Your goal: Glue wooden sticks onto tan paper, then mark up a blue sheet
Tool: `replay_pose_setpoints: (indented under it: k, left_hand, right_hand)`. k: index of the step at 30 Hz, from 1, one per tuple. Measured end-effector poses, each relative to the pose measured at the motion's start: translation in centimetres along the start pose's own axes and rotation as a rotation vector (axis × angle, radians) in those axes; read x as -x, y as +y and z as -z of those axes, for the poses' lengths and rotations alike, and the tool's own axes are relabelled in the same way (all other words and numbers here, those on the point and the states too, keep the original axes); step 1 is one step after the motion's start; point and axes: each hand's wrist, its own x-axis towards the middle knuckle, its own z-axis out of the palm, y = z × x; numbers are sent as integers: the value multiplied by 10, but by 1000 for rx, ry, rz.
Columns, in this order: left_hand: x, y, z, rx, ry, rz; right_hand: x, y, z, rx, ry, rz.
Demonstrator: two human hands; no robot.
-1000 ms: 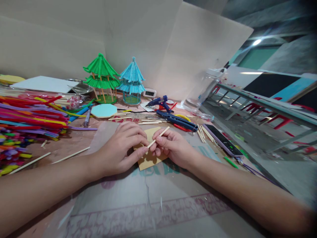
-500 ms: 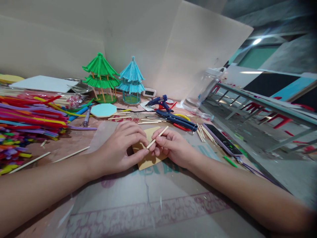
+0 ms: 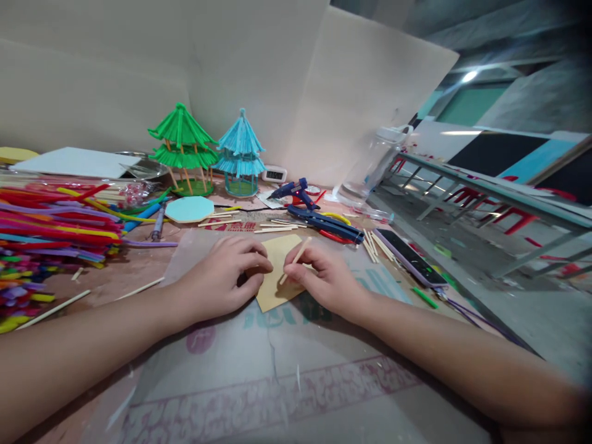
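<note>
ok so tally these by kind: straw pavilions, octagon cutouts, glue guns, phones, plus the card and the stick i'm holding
straw pavilions: 2, green pavilion and blue pavilion
octagon cutout: 1
glue gun: 1
phone: 1
tan card: 1
held stick, in the right hand: 1
total: 7

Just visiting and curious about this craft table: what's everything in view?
cardboard piece: one, tan, under both hands
wooden stick: one, pale, in right hand
loose sticks: several, pale, mid table
green pagoda model: one, green, back
blue pagoda model: one, blue, beside it
straws: pile, many colours, far left
octagon card: one, light blue, before green pagoda model
glue gun: one, blue, back centre
phone: one, dark, right
jar: one, clear, back right
left hand: one, holding cardboard piece
right hand: one, pinching wooden stick
</note>
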Motion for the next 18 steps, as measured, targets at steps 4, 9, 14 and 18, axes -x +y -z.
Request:
replay_pose_setpoints:
  k: [4, 9, 14, 18]
  left_hand:
    - [0, -3, -1, 23, -114, 3]
    - [0, -3, 0, 8, -116, -32]
    - [1, -4, -1, 1, -118, 2]
    - [0, -3, 0, -1, -151, 2]
  right_hand:
    - [-1, 3, -1, 131, -57, 79]
    - [-5, 4, -5, 260, -207, 202]
    - [-9, 5, -3, 461, -233, 278]
    - [-10, 6, -2, 430, -280, 280]
